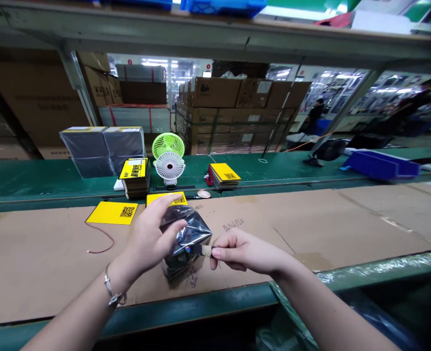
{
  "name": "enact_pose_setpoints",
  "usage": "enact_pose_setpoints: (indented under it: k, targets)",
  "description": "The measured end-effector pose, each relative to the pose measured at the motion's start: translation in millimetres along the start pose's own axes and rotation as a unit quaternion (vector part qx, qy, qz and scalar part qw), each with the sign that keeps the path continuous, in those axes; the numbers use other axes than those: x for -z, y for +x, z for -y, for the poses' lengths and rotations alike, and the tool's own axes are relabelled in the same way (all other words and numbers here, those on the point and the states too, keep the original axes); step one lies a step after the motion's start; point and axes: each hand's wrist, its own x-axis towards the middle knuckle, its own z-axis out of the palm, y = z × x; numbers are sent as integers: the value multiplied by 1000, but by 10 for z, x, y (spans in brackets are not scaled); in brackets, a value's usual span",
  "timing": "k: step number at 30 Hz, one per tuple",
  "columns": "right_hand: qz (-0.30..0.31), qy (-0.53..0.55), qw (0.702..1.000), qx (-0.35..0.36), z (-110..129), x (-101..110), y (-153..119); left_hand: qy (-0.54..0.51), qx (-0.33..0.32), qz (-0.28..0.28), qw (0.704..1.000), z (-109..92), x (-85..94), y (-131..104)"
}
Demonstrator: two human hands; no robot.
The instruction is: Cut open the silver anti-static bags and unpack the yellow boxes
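A box-shaped pack (189,231) wrapped in shiny dark plastic film sits on the cardboard in front of me, with a small coloured round spot on its near side. Over its left side, my left hand (155,231) has its fingers outstretched, the thumb lying over the top; contact under the palm is hidden. My right hand (237,251) pinches the end of a small dark strip with a tan band (205,250), whose other end meets the pack's near right side. Behind the pack lies a yellow card with a QR code (179,199), partly covered by my left fingers.
Another yellow card (109,213) and a thin red cord (109,234) lie left on the cardboard (292,224). Along the green ledge stand film-wrapped boxes (104,151), card stacks (137,180) (225,176), small fans (169,165) and a blue bin (382,165). A shelf beam crosses overhead.
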Motion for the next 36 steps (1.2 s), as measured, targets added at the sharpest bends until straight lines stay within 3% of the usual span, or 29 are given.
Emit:
enact_pose_setpoints:
  k: [3,6,16,21,26,31,36]
  targets:
    - [26,-10,1000,6,-42,-1,-29,130,-183,120,967,-156,122,-90]
    - [21,-57,998,13,-15,-49,-73,212,-241,219,921,-244,163,-129]
    - [-116,-271,951,97,-7,-234,-134,304,-328,202,872,-86,54,-176]
    - [-148,-356,918,89,-121,-208,-168,355,-323,198,855,-80,-20,-301]
    - [-196,-466,861,53,-334,-226,-84,311,-263,218,887,-118,-68,-381]
    - [-194,-557,806,52,-506,-452,130,257,-225,234,910,-134,-72,-388]
    - [-205,-592,778,50,-585,-575,190,222,-192,272,916,-199,-9,-327]
